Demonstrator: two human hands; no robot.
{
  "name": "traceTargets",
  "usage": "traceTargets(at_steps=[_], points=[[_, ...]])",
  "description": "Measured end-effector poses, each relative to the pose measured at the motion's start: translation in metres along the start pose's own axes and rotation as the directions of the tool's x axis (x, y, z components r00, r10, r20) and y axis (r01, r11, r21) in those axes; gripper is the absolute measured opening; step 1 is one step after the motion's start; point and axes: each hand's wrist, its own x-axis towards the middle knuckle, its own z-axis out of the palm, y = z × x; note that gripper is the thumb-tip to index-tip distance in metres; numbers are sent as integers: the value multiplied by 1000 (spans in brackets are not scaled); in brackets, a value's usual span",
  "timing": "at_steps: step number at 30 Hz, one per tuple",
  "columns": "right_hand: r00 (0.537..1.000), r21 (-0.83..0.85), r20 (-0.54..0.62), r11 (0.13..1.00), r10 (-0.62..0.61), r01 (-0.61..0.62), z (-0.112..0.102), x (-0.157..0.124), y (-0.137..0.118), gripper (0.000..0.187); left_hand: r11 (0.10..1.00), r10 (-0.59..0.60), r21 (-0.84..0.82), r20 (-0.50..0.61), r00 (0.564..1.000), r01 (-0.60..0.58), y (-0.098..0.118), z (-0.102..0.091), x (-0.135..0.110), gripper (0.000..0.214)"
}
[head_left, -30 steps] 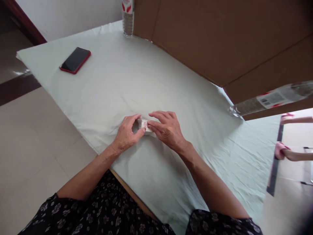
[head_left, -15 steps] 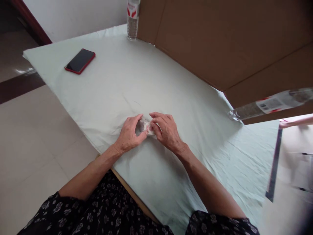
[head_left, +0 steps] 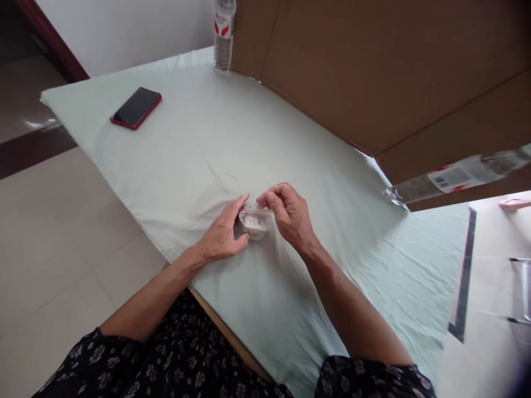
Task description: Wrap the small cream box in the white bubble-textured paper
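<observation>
Between our grips, over the table (head_left: 186, 143), we are pinching the small clear packet (head_left: 254, 223): left hand (head_left: 219, 239) steadying its near edge, right hand (head_left: 290, 214) nipping its top, seemingly working it open. The next move calls for gentle opposing pulls.

The person wears a black short-sleeved garment (head_left: 182, 359) printed with small pale flowers.

A left hand (head_left: 222, 239) and right hand (head_left: 291, 216), one clear packet (head_left: 254, 222), one phone (head_left: 136, 108), two bottles (head_left: 223, 36) (head_left: 452, 178), one cardboard sheet (head_left: 373, 66).
</observation>
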Motion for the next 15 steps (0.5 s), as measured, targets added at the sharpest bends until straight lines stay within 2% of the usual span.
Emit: traceTargets(at_steps=[9,12,15], points=[[997,90,-71,996,30,-23,-6,29,2,20,995,-14,-95,30,999,17,1,0,1,91],[994,111,-107,994,31,-19,-10,40,2,22,976,-48,-210,53,997,58,2,-1,1,86],[991,150,-131,989,39,-19,-12,51,3,22,929,-107,-344,100,989,135,4,-4,1,73]])
